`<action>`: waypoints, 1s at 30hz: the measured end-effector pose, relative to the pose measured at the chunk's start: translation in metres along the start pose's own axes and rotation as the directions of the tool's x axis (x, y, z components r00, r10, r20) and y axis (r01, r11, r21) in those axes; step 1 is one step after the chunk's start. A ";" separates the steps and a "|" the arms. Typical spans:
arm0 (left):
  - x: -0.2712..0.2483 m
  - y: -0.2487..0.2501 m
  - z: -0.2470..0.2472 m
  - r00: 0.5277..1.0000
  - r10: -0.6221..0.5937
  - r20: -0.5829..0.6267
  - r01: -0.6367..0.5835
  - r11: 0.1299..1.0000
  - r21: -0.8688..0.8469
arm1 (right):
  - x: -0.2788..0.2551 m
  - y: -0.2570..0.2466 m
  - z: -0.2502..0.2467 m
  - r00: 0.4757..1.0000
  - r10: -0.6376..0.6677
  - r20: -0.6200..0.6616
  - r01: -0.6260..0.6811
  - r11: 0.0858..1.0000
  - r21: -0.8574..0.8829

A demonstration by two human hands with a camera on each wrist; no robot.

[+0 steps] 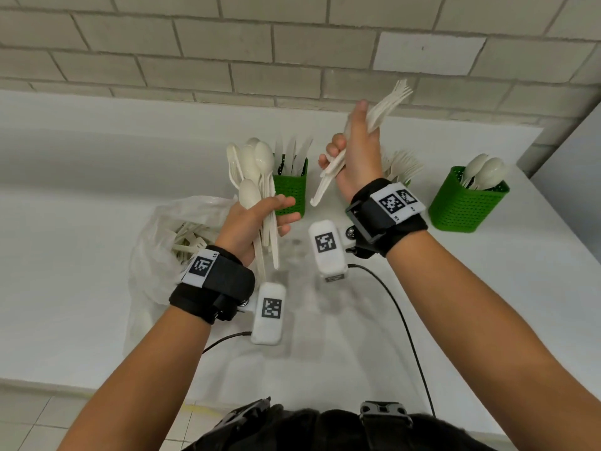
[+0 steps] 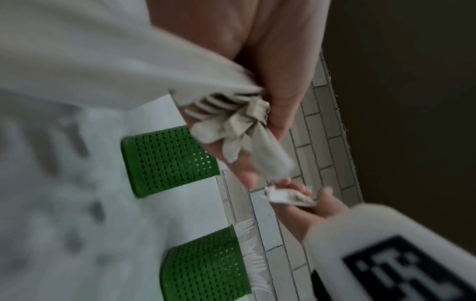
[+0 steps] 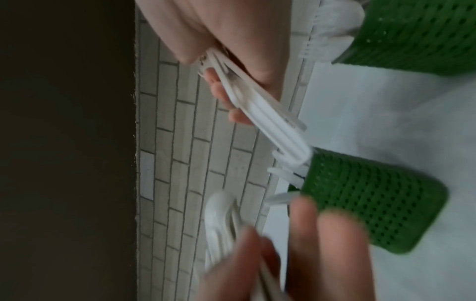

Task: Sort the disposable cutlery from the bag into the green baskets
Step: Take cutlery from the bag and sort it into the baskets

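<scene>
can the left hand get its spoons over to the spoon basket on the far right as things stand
Probably not directly. The left hand grips its spoons at the left, and the raised right hand with its forks stands between it and the spoon basket.

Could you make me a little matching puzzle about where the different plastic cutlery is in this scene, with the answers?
Things:
1. bunch of spoons
2. bunch of forks
3. knives
4. loose leftover cutlery

Places:
A. in the plastic bag on the counter
B. gripped in the right hand
C. standing in the leftmost green basket
D. gripped in the left hand

Pairs: 1-D, 2-B, 3-C, 4-A
</scene>
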State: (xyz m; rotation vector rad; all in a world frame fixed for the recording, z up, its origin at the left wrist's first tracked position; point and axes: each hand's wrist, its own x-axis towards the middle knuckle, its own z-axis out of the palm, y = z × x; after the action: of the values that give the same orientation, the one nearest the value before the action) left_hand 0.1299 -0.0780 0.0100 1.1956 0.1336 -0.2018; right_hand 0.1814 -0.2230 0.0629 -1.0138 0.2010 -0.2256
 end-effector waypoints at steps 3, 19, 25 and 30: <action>-0.002 -0.001 0.006 0.999 -0.016 0.037 0.018 0.999 -0.037 | -0.010 0.018 0.009 0.995 -0.089 0.055 0.093 0.993 -0.076; 0.011 0.009 -0.027 0.996 0.046 -0.083 -0.045 0.999 0.011 | -0.010 0.022 0.023 0.976 -0.058 0.210 0.202 0.599 -0.775; 0.014 0.012 -0.034 0.998 0.028 -0.059 -0.031 0.998 -0.061 | 0.040 -0.039 -0.032 0.948 -0.296 -0.116 0.092 0.604 -0.791; 0.015 0.013 -0.032 1.000 -0.001 -0.020 -0.001 0.996 -0.088 | 0.061 -0.029 -0.072 0.959 -0.231 -0.164 -0.057 0.408 -0.911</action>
State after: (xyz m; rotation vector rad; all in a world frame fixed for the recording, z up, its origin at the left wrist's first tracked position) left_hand 0.1476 -0.0450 0.0072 1.1099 0.1584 -0.1822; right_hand 0.2172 -0.3136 0.0469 -2.1377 0.5656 -0.3657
